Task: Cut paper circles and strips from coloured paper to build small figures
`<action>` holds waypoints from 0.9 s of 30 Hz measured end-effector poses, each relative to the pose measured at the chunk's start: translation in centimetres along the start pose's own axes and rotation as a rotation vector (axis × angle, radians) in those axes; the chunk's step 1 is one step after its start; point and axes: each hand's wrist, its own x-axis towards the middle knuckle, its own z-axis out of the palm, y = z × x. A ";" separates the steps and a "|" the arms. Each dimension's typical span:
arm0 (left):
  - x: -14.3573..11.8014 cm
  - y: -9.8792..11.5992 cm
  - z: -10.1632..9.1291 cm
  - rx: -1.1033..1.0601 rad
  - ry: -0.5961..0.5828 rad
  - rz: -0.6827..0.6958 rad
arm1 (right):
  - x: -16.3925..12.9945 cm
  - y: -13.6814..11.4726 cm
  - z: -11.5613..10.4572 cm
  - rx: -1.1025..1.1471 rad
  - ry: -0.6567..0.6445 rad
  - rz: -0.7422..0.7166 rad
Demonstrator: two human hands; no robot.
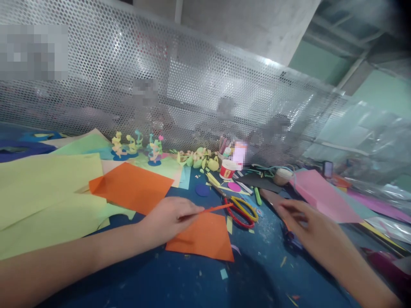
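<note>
My left hand point(175, 216) pinches one end of a thin orange paper strip point(220, 208), which points right. Below the strip lies an orange paper square point(205, 239). Just past the strip's tip rest scissors point(240, 212) with one red and one yellow handle. My right hand point(308, 222) is at the right, its thumb and fingers drawn together; a bit of orange shows below the fingertips, but I cannot make out what they hold. A greyish-brown flat piece point(270, 200) and a dark blue object point(293, 239) are close to it.
A larger orange sheet point(133, 186) overlaps yellow-green sheets point(48, 188) on the left. Small paper figures point(154, 149) stand behind. A red-and-white cup point(227, 170) is mid-table; pink paper point(324, 194) lies right. Scraps dot the blue table point(180, 282). A perforated screen point(199, 85) runs across the back.
</note>
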 end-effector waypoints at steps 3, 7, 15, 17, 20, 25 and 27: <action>-0.5 -0.6 -0.6 0.307 -0.028 0.278 | 1.9 -7.6 0.2 0.229 -0.077 -0.087; -0.9 -0.9 -1.5 0.560 -0.038 0.471 | 4.0 -11.7 2.2 0.360 -0.381 -0.265; -1.0 -1.2 -1.7 0.656 -0.046 0.536 | 5.6 -12.0 3.9 0.419 -0.643 -0.256; -0.8 -1.2 -1.7 0.646 -0.040 0.525 | 5.7 -12.0 4.0 0.440 -0.666 -0.236; -0.4 -1.0 -2.1 0.602 -0.043 0.482 | 5.8 -11.9 4.4 0.464 -0.655 -0.219; 0.7 -0.7 -2.9 0.420 -0.163 0.322 | 5.7 -11.9 5.1 0.404 -0.592 -0.253; 1.1 -0.9 -3.1 0.286 -0.205 0.197 | 5.5 -12.2 5.2 0.378 -0.574 -0.285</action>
